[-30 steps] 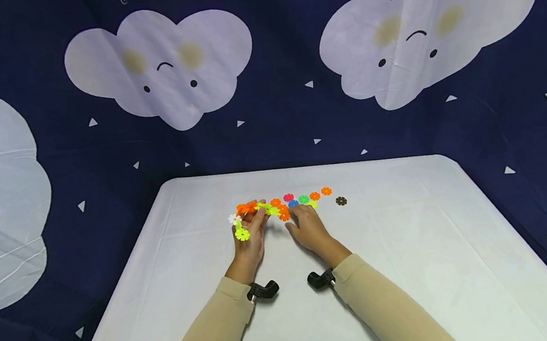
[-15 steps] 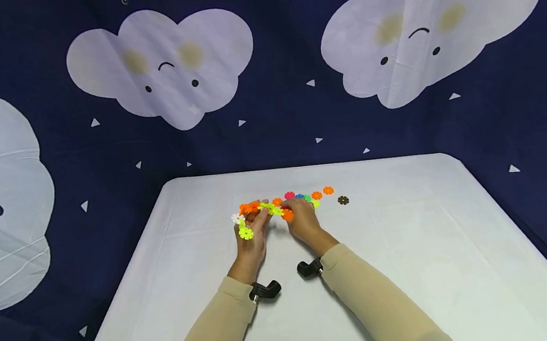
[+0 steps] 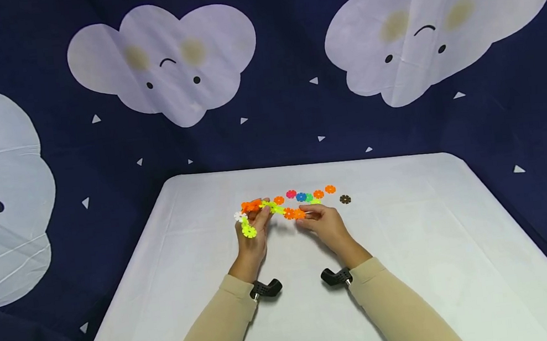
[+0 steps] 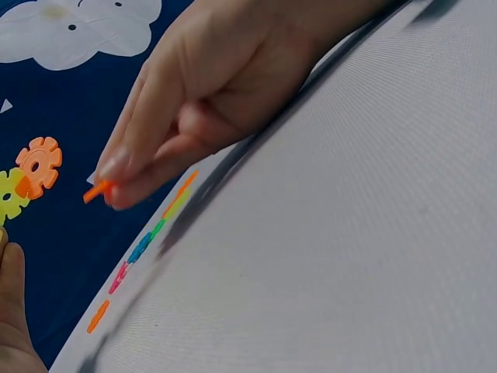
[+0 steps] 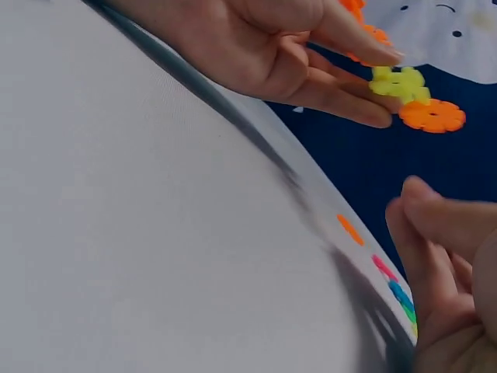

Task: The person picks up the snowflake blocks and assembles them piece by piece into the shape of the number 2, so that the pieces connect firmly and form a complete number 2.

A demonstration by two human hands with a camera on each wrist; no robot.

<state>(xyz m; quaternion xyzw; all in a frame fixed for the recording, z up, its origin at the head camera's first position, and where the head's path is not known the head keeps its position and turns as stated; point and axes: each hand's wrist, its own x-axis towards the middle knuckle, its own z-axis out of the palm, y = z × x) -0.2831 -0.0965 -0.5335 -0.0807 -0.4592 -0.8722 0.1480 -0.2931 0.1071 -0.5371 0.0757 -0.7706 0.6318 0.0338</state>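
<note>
My left hand [image 3: 254,238] pinches a bent chain of flower-shaped interlocking plastic discs, with orange discs [image 3: 251,206], a white disc [image 3: 240,216] and yellow-green discs [image 3: 249,231]. Its right end runs through yellow discs [image 5: 400,82] to an orange end disc [image 5: 432,116]. Between thumb and fingertips, my right hand [image 3: 329,227] pinches a single orange disc [image 4: 97,191], seen edge-on in the left wrist view. In the head view this disc sits right beside the chain's orange end. In the right wrist view my right fingers hide it.
Loose discs lie in a row behind the hands on the white table [image 3: 414,267]: orange [image 3: 279,200], pink [image 3: 291,193], blue [image 3: 301,196], green [image 3: 309,197] and more orange [image 3: 330,189]. A dark brown disc [image 3: 345,199] lies rightmost. A dark cloud-print cloth [image 3: 290,135] hangs behind.
My right hand moved from the loose discs in toward the chain's orange end, then back a little to the right, where the pinched orange disc now shows. My left hand stays nearly still with the chain.
</note>
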